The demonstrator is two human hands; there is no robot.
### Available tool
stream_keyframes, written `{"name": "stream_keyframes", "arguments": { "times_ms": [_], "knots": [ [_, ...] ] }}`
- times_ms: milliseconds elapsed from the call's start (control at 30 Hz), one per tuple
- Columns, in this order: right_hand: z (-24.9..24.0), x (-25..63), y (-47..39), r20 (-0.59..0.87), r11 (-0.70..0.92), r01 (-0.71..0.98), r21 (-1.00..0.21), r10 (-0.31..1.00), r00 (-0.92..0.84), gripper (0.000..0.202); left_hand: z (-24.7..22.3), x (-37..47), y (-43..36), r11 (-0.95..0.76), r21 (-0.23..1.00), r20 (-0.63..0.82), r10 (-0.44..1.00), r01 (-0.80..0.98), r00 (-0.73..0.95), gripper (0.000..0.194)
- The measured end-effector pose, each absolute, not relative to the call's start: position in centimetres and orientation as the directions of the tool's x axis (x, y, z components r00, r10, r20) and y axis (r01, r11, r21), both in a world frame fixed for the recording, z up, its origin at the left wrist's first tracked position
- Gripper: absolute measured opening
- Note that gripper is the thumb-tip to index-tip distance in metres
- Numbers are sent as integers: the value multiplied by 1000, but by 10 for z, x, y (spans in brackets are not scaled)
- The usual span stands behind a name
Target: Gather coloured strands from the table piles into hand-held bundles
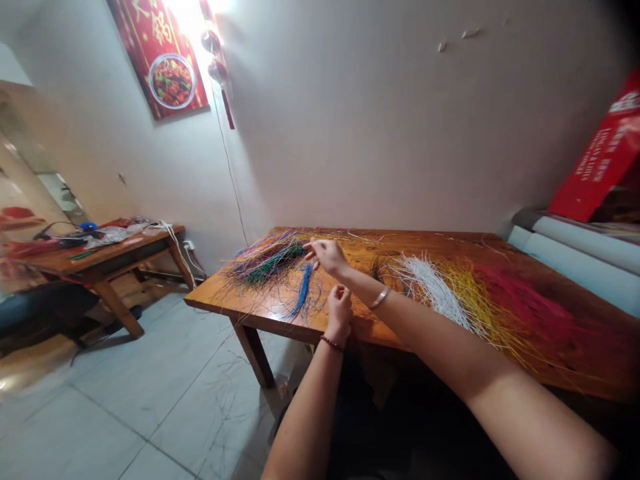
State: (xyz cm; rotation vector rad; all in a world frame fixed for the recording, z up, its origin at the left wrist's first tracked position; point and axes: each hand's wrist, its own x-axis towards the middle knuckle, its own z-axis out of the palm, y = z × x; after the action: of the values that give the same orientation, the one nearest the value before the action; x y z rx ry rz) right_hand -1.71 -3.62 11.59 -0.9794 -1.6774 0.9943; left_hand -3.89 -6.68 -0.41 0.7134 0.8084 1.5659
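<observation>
My right hand, with a silver bangle at the wrist, reaches over the table beside a tangled pile of many-coloured thin wires. Its thumb and fingers are bent toward each other; anything between them is too fine to make out. Just below those fingertips lies a bundle of blue wires. My left hand, wearing a dark red bead bracelet, is closed above the table's near edge, to the right of the blue bundle. Whatever its curled fingers hold cannot be seen.
On the wooden table, white wires, yellow wires and magenta wires lie in separate bunches at the right. Pale rolls stand beyond the right end. A second table with clutter stands at the left.
</observation>
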Motion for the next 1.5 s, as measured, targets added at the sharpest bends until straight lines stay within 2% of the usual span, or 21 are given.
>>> {"name": "stream_keyframes", "arguments": {
  "times_ms": [67, 100, 167, 233, 400, 567, 833, 1100, 1167, 1267, 1367, 1500],
  "knots": [
    [111, 24, -48, 580, 605, 133, -785, 794, -182, 45, -4, -38, -64, -118, 791, 11, 984, -600, -179, 29],
    [105, 44, -52, 674, 678, 182, -712, 733, -94, 45, -4, -38, -64, -131, 769, 12, 982, -625, -191, 33],
    [87, 75, -54, 739, 697, 304, -649, 673, 34, 44, -3, -42, -65, -111, 723, 23, 990, -681, -137, 39],
    [68, 90, -46, 703, 666, 312, -678, 711, 9, 40, -2, -45, -66, -102, 714, 28, 993, -693, -117, 41],
    [37, 79, -17, 516, 572, 106, -813, 793, -325, 33, 2, -46, -70, -104, 745, 35, 993, -659, -116, 41],
    [25, 77, -6, 437, 466, -25, -884, 808, -396, 36, 4, -44, -72, -84, 795, 41, 996, -600, -85, 40],
    [25, 82, -4, 387, 358, -152, -922, 873, -296, 34, 8, -43, -74, -66, 826, 35, 997, -560, -66, 40],
    [30, 83, -7, 444, 417, -157, -895, 861, -246, 34, 6, -43, -75, -56, 823, 28, 998, -565, -58, 40],
    [32, 85, -5, 469, 442, -167, -881, 862, -191, 33, 5, -44, -74, -66, 812, 39, 997, -580, -59, 39],
    [35, 93, -2, 489, 473, -228, -851, 872, -20, 31, 2, -46, -73, -77, 799, 50, 997, -597, -63, 37],
    [39, 102, 2, 417, 435, -315, -843, 900, 127, 32, 2, -46, -74, -78, 798, 41, 996, -597, -75, 36],
    [42, 105, 0, 319, 337, -410, -848, 941, 113, 35, 5, -42, -77, -82, 826, 39, 995, -557, -90, 38]
  ]
}}
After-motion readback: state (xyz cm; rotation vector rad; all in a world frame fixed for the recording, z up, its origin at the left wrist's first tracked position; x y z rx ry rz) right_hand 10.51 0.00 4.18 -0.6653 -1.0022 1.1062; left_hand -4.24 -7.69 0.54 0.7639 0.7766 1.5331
